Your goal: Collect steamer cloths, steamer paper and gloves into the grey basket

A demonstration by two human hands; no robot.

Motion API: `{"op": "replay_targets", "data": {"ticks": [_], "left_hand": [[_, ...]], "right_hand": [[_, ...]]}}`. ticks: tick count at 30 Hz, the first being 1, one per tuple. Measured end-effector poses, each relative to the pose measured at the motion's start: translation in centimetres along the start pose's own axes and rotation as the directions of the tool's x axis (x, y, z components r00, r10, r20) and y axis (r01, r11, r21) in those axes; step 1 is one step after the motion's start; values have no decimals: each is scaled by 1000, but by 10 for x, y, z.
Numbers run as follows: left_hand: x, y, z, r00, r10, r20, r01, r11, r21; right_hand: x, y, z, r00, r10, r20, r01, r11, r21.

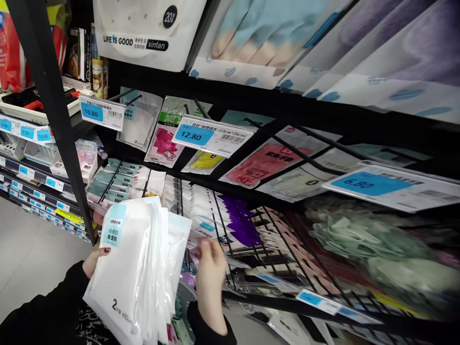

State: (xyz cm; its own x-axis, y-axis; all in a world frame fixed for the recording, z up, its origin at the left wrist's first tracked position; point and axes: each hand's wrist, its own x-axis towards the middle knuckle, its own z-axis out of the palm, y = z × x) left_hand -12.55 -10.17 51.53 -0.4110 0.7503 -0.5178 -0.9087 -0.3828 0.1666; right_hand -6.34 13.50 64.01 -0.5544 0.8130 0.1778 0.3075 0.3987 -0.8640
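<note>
Left hand [94, 260]: grasping a stack of silicone-rubber steamer cloth packets [125, 268] by its left edge, thumb with dark red nail laid over the front packet. The stack stands tilted in front of the person's body, below the hook display; its packets are fanned toward the right. The front packet carries a pale blue label [113, 225] at upper left and a printed "2" near the bottom.

Right hand [211, 263]: raised just beside the stack's right side, fingers curled toward the hanging goods. The fingertips are blurred, so I cannot tell whether they hold anything. Both forearms wear black sleeves [43, 306].

Display: a similarly labelled single packet [139, 122] hangs behind the 10.80 price tag [101, 113]. To its right hang a pack with a bright pink item [166, 143] and the 12.80 price tag [214, 136]; the 6.80 price tag [388, 184] is further right. Purple packs [239, 223] hang in a row beyond the right hand. A black post [53, 110] slants down at left, with grey floor [25, 244] beyond it.
</note>
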Motion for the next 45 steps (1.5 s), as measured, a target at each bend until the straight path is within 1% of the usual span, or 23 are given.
{"op": "replay_targets", "data": {"ticks": [1,2,3,4,5,6,8,10,12,15,18,20,23,27,28,30,32,34,37,39,41,43,45], "left_hand": [[0,0,3,1000,15,-16,-15,1000,9],[1,1,7,999,39,-33,-38,999,24],[1,0,10,996,75,-47,-73,997,40],[2,0,13,991,119,-56,-116,992,58],[3,-1,15,985,164,-60,-160,984,76],[4,-2,17,977,203,-60,-197,976,93],[7,-4,19,970,235,-61,-226,967,117],[9,-7,16,970,229,-79,-218,968,122],[11,-9,12,965,233,-118,-222,970,99],[12,-9,6,959,216,-185,-205,976,77],[11,-5,6,965,168,-203,-155,985,78],[10,-1,8,962,144,-230,-130,989,74],[7,2,11,950,119,-290,-96,991,91],[6,3,10,933,126,-336,-80,986,149],[6,4,9,931,125,-343,-73,984,159],[6,4,7,929,118,-352,-57,982,179],[6,6,4,917,119,-380,-47,980,195],[6,7,3,906,116,-408,-34,979,201],[7,7,1,898,101,-428,-14,979,201],[7,8,2,900,98,-426,-10,979,204],[7,8,1,903,92,-420,-4,978,207],[6,8,0,909,77,-409,8,979,202],[6,7,-3,915,59,-398,17,983,185]], "right_hand": [[-4,-9,-5,999,-32,-11,32,999,-21],[-11,-18,-8,997,-68,27,70,995,-66],[-20,-29,-8,989,-97,113,112,984,-136],[-29,-38,-5,966,-87,244,145,962,-232],[-39,-46,-1,934,-39,355,167,926,-340],[-47,-51,5,905,28,425,177,882,-436],[-57,-54,17,882,137,451,159,814,-559],[-62,-49,22,874,173,455,124,824,-552],[-61,-41,19,872,155,464,69,900,-431],[-56,-34,4,905,120,407,-74,989,-129],[-44,-32,-15,921,164,353,-218,968,121],[-33,-28,-26,924,181,337,-269,934,236],[-16,-12,-32,936,179,303,-305,842,445],[-2,17,-25,950,152,271,-297,700,649],[-1,22,-21,953,121,279,-291,632,718],[-2,27,-15,950,61,306,-301,445,844],[-3,24,-11,931,37,364,-357,304,883],[-3,15,-9,915,28,402,-398,219,891],[4,-3,-8,921,41,387,-389,110,915],[11,-14,-7,924,83,374,-379,61,923],[17,-22,-6,925,120,360,-367,42,929],[21,-27,-4,934,134,331,-341,56,939],[22,-27,-5,942,119,314,-326,97,940]]}}
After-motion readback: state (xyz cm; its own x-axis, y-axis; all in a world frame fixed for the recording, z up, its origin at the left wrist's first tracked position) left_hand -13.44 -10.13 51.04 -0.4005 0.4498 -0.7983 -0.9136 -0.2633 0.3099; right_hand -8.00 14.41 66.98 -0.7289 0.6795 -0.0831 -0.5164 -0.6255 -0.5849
